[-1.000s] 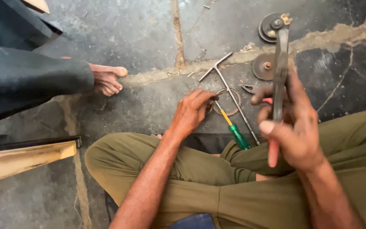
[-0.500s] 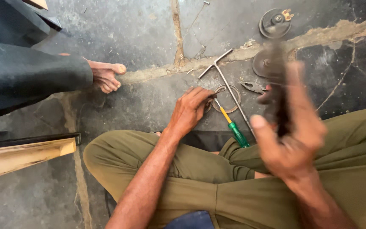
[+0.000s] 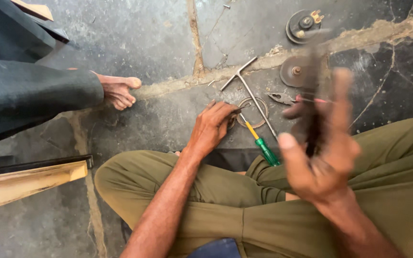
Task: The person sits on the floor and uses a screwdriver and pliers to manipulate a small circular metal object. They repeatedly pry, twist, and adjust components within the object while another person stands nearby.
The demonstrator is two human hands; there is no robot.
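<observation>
Down on the cracked concrete floor (image 3: 158, 43) a person sits cross-legged in olive trousers, both bare hands busy in front of the knees. Their left hand (image 3: 213, 126) reaches out low to the floor, fingers curled and pressing on something small beside a thin metal ring (image 3: 253, 112); what sits under the fingertips is hidden, so I cannot tell whether they grip it or only hold it down. Their right hand (image 3: 319, 153) is raised nearer the camera and badly blurred, clenched round a long dark metal tool (image 3: 313, 102) that stands roughly upright out of the fist; its shape cannot be made out through the blur.

Just beside the ring lies a screwdriver (image 3: 264, 148) with a green handle and a yellow neck, its handle close to the person's shin. A T-shaped metal bar (image 3: 252, 93) lies across the ring's far side, its cross-piece pointing away. Near it, partly behind the blurred hand, rest pliers (image 3: 283, 98) with reddish grips. Farther off are two round pieces: a flat rusty disc (image 3: 292, 71) and a darker wheel-like part (image 3: 304, 24) with a small brass fitting.

At the left, another person's bare foot (image 3: 118, 91) shows from under dark cloth, well apart from the tools. A pale wooden plank (image 3: 25, 184) juts in at the lower left.
</observation>
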